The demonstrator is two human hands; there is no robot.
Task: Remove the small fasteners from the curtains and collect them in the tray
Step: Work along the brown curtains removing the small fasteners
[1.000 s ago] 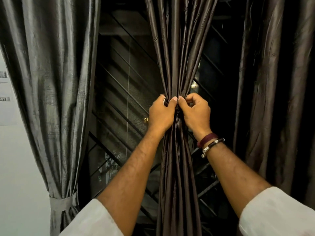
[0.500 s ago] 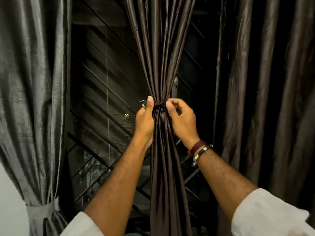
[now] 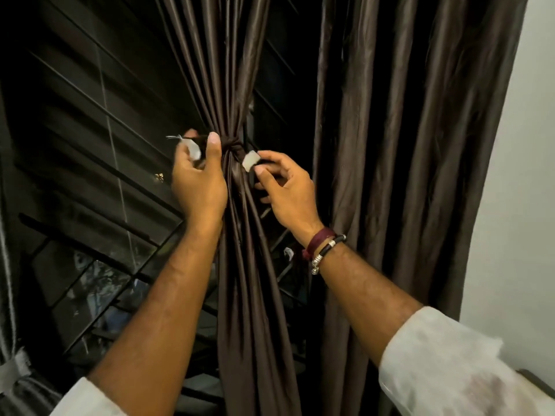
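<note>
A dark brown curtain (image 3: 240, 70) hangs in the middle, gathered tight by a brown tie band (image 3: 231, 144) wrapped around it. My left hand (image 3: 198, 181) holds one end of the band, which carries a whitish fastener patch (image 3: 192, 148), to the left of the gather. My right hand (image 3: 285, 187) pinches the other end with its own whitish patch (image 3: 250, 160) just right of the gather. The two ends are apart. No tray is in view.
A second brown curtain (image 3: 405, 145) hangs to the right against a white wall (image 3: 525, 205). A dark window with a metal grille (image 3: 105, 145) lies behind. A grey curtain with its tie band (image 3: 15, 370) shows at the lower left.
The band's two ends, closed together at the gather before, have come apart, one in each hand. The view has swung to the right.
</note>
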